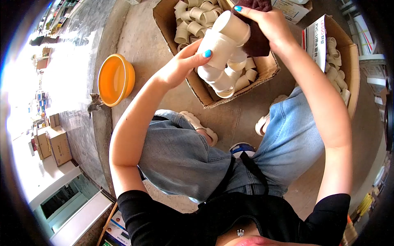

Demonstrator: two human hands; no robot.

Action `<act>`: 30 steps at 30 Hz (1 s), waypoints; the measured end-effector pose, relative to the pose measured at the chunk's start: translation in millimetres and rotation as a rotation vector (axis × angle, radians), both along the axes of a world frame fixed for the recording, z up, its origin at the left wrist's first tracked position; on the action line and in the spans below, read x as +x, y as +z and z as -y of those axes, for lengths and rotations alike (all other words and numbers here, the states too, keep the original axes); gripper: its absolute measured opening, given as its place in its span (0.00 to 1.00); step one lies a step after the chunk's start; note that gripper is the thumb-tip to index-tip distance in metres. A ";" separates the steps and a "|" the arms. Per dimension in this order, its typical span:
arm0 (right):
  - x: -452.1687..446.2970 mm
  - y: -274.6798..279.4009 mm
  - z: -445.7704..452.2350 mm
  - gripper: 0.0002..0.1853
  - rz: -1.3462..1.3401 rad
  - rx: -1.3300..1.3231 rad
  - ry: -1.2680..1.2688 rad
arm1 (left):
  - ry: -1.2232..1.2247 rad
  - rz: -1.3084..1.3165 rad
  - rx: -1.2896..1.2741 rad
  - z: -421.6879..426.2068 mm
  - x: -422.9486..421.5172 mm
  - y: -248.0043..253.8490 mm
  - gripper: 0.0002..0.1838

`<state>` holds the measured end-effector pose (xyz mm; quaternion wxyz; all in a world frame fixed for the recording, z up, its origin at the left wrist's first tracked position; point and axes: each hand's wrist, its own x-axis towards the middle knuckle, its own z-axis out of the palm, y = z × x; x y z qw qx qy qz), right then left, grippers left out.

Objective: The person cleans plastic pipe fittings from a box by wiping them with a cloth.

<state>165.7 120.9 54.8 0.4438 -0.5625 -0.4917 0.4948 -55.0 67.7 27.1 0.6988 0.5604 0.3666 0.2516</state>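
My left hand (182,65) is wrapped round a large white plastic pipe fitting (217,48) with several openings, its thumb across the near side. On the fitting's right, my right hand (271,26) holds a dark brown cloth (258,39), the thumb lying over it near the fitting's upper opening. The cloth is beside the fitting, close to its rim. Both are above an open cardboard box (201,92) that holds many smaller white fittings (197,16).
To the right stands another cardboard box (352,74) of white fittings. An orange basin (116,80) sits on the floor at left, beside a raised edge and a small grey object (95,103). My knees and sandals are below the boxes.
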 end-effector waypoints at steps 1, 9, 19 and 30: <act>4.2 -13.7 -9.5 0.08 -0.139 0.034 -0.002 | 0.019 0.031 -0.016 1.9 2.8 -2.0 0.39; -2.6 -6.1 19.1 0.20 0.006 0.341 0.041 | 0.205 0.196 -0.110 -9.2 13.4 -9.9 0.45; -20.6 -38.3 32.5 0.26 0.367 0.725 0.455 | 0.277 0.009 -0.060 -4.1 24.9 -6.7 0.41; -21.9 -33.4 51.4 0.39 0.822 0.862 0.224 | 0.290 -0.253 0.237 -17.3 15.0 -20.7 0.48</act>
